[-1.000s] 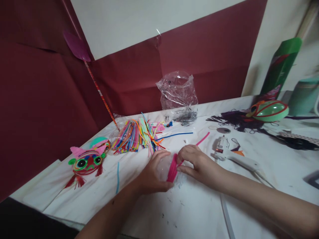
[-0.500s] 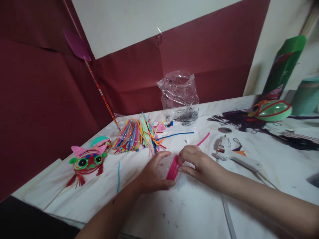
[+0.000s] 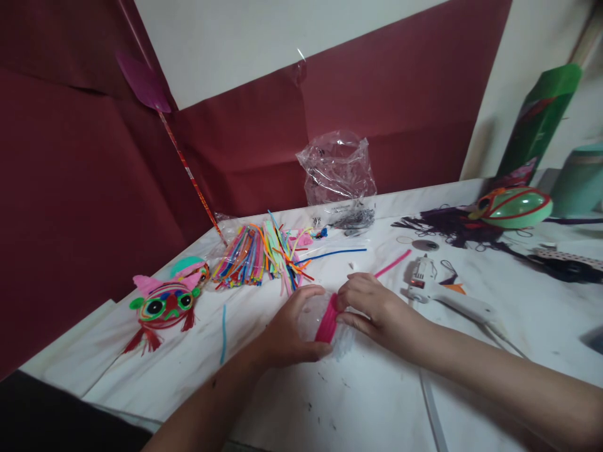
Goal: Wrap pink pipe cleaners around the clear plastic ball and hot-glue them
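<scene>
Head view: a clear plastic piece (image 3: 308,312) banded with pink pipe cleaner (image 3: 326,321), lower centre of the frame.
The left hand (image 3: 288,331) grasps the piece; the right hand's (image 3: 372,306) fingers pinch the pipe cleaner, left of the glue gun (image 3: 424,281).

Translucent object (image 3: 308,318) partly hidden by left hand (image 3: 286,331), teal container (image 3: 575,183) cut off at right
</scene>
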The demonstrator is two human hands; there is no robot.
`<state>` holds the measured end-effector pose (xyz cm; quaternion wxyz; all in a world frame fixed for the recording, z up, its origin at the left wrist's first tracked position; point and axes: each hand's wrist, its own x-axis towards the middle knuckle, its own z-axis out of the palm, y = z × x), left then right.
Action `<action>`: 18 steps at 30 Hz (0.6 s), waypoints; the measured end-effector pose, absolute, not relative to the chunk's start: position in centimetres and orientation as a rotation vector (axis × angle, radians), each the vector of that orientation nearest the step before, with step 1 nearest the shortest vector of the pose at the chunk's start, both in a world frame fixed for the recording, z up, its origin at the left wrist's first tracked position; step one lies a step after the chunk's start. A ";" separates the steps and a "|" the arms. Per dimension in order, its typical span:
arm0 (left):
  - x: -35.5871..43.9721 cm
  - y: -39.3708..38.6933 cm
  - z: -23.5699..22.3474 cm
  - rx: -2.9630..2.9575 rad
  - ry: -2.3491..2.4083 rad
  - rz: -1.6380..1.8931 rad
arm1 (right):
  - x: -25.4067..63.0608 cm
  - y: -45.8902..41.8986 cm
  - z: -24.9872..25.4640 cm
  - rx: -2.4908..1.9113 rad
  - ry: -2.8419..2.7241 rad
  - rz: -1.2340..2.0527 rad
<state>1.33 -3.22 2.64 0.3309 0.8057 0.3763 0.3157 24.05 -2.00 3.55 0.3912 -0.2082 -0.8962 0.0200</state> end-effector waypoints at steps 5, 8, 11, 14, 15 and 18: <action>1.8 -3.8 3.3 1.972 1.095 0.840 | 23.5 -2.6 3.5 -0.545 -2.255 0.047; 1.9 -4.0 3.4 2.018 1.080 0.884 | 23.4 -3.0 3.5 -0.563 -2.239 0.058; 1.8 -4.0 3.1 2.119 1.034 0.942 | 23.5 -3.1 3.5 -0.630 -2.204 0.116; 1.7 -3.8 2.8 2.233 0.970 1.014 | 23.6 -3.0 3.6 -0.664 -2.189 0.139; 1.7 -3.7 2.7 2.264 0.949 1.037 | 23.6 -3.0 3.6 -0.663 -2.185 0.136; 1.7 -3.5 2.6 2.337 0.907 1.062 | 23.6 -3.0 3.6 -0.659 -2.188 0.138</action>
